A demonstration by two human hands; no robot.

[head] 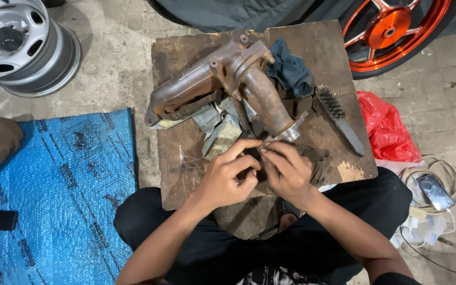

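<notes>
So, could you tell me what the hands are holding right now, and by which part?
Both the left hand and right hand pinch a small dark piece at its edges; what it is cannot be told.

Left hand and right hand pinching small piece, rusty manifold on wooden board

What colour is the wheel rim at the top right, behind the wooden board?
The wheel rim is bright orange with a metallic sheen, seen in the head view.
</notes>
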